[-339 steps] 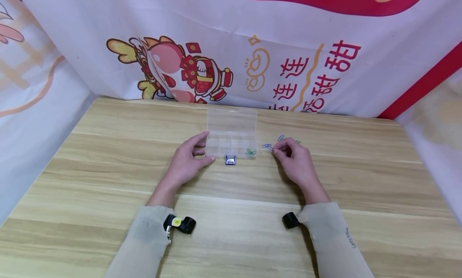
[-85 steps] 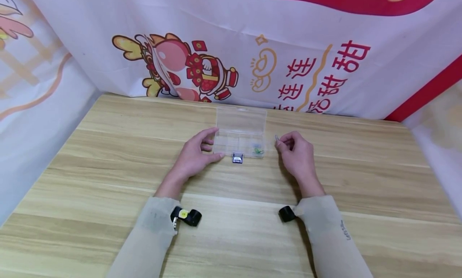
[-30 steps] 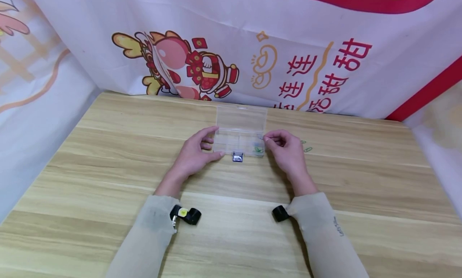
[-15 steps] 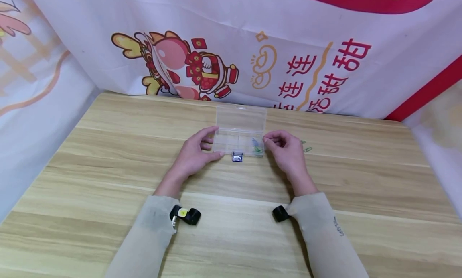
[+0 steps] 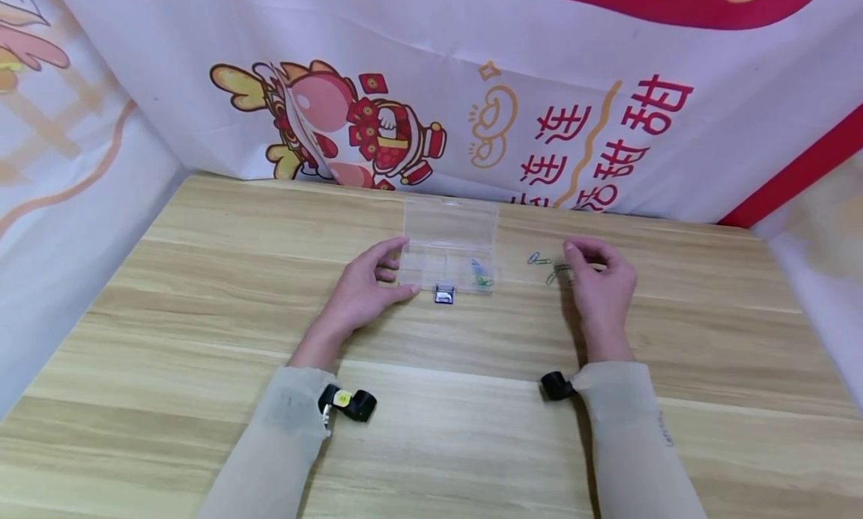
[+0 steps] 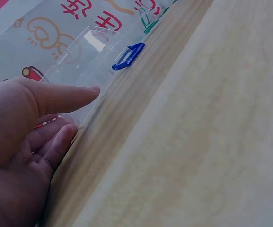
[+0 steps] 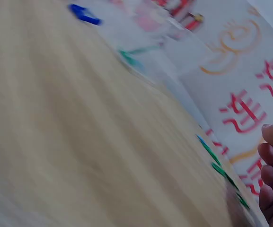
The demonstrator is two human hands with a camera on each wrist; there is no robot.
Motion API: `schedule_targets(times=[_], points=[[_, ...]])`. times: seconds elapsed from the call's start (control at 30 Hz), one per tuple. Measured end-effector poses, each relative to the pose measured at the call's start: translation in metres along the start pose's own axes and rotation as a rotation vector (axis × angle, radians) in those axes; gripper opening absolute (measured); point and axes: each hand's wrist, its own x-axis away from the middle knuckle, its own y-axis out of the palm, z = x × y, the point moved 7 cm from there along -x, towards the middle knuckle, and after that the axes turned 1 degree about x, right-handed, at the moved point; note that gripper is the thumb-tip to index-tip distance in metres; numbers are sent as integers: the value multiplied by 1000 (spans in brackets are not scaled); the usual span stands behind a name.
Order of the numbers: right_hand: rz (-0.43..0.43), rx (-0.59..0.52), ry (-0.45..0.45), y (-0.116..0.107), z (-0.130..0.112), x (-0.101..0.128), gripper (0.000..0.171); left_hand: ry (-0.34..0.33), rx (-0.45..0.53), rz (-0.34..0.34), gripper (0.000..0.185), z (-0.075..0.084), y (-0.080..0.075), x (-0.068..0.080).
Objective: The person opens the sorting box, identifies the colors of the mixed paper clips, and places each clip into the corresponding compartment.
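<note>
Clear plastic makes the compartment box (image 5: 450,246) hard to read: its dividers barely show, and its open lid blends into the banner (image 5: 431,92) behind. The left hand (image 5: 360,290) steadies the box's left end, thumb and fingers straight against its wall. A blue latch (image 5: 443,295) sits at the box's front edge; paper clips (image 5: 480,273) lie in its right compartment. To the right, loose paper clips (image 5: 549,268) lie on the wooden table (image 5: 202,339), partly covered by the right hand (image 5: 600,287), whose curled fingers hover over them; whether it pinches one I cannot tell.
</note>
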Motion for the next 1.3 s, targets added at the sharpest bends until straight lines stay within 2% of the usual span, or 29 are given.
schedule_targets(times=[0.17,0.3,0.47,0.67,0.87,1.03,1.3], points=[[35,-75,69,-11,9,-6,21,6,-3,3,80,-1,0,0],[23,-59,84,-11,10,-6,20,11,2,-1,79,0,1,0],[-33,73,72,-7,8,-4,23,11,7,0,79,0,0,0],[-145,285,66,-7,12,-7,33,14,12,1,79,1,0,1],[-238,439,-60,-9,11,-7,32,9,6,-1,80,-1,2,0],[-245,491,-126,-7,8,-7,29,5,7,-2,80,-1,2,0],[-235,512,-103,-4,7,-8,22,8,10,4,80,-1,1,0]])
